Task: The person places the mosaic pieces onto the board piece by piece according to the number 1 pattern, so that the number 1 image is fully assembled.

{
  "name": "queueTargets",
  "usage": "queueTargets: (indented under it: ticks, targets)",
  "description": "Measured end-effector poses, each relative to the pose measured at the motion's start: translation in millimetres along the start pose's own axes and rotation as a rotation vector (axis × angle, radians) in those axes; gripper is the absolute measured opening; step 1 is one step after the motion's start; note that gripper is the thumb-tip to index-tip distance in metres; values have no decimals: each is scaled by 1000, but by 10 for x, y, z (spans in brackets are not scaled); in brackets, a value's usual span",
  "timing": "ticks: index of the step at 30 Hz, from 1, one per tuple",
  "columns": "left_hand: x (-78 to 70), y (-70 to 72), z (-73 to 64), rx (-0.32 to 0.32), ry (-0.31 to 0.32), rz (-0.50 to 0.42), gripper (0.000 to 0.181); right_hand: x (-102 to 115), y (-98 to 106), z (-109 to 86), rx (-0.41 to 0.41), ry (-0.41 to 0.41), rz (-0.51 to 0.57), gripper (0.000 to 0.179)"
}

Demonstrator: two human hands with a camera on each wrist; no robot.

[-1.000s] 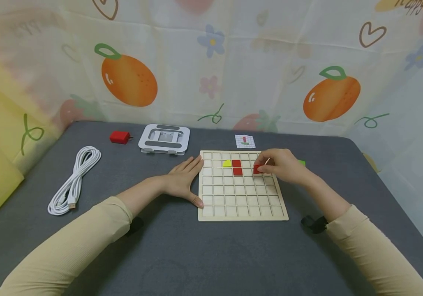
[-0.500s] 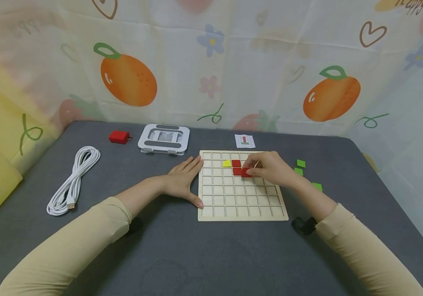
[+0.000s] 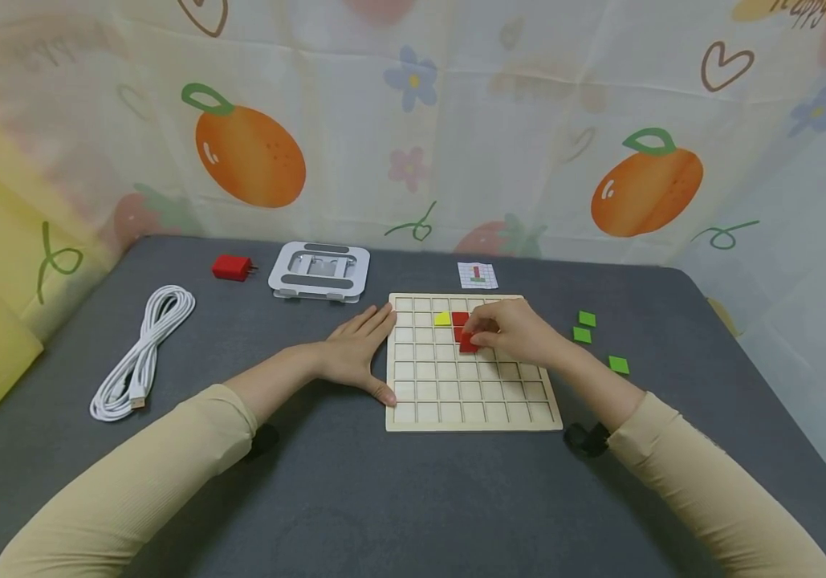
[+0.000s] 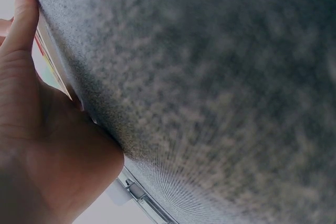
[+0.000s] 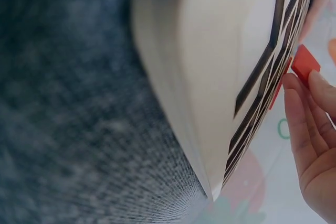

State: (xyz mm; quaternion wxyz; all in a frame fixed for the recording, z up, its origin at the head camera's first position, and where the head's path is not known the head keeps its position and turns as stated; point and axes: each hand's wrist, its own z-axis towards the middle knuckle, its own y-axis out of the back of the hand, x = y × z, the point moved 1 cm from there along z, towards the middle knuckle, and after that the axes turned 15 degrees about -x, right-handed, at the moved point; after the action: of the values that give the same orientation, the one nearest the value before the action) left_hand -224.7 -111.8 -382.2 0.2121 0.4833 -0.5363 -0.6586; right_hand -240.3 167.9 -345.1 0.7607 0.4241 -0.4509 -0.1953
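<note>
My right hand (image 3: 510,327) pinches a red square tile (image 3: 467,343) between thumb and fingers, close over the wooden grid board (image 3: 441,413). In the right wrist view the held red tile (image 5: 305,65) is tilted at the fingertips, beside the board's face. Two red tiles lie in one column of the grid, the upper red tile (image 3: 460,318) plainly visible and the lower one partly covered by the hand. A yellow tile (image 3: 442,319) sits left of the upper one. My left hand (image 3: 355,353) rests with spread, straight fingers along the board's left edge.
Three green tiles lie right of the board, one green tile (image 3: 618,365) nearest. Behind it is a small pattern card (image 3: 478,275). At the back left are a white folding stand (image 3: 319,272), a red charger plug (image 3: 232,267) and a coiled white cable (image 3: 144,353).
My right hand has carried the red tile leftward across the board, then slightly down to below the two placed red tiles. The green tiles came into view. The left hand stays put.
</note>
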Motion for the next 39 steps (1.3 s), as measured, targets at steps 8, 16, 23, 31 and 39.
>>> queueTargets:
  ticks: [8,16,23,31,39]
  targets:
    - [-3,12,-10,-2,3,-3,135,-4,-47,8,28,4,22,10]
    - [2,5,-7,-6,1,1,135,19,-59,-1,43,-12,-4,8]
    - [5,4,6,-4,-1,3,134,34,-50,-8,50,-9,-29,9]
    - [1,3,7,-1,-1,2,134,43,-67,9,11,20,-74,8]
    - [-3,6,5,4,6,0,133,32,-97,-6,0,69,-71,15]
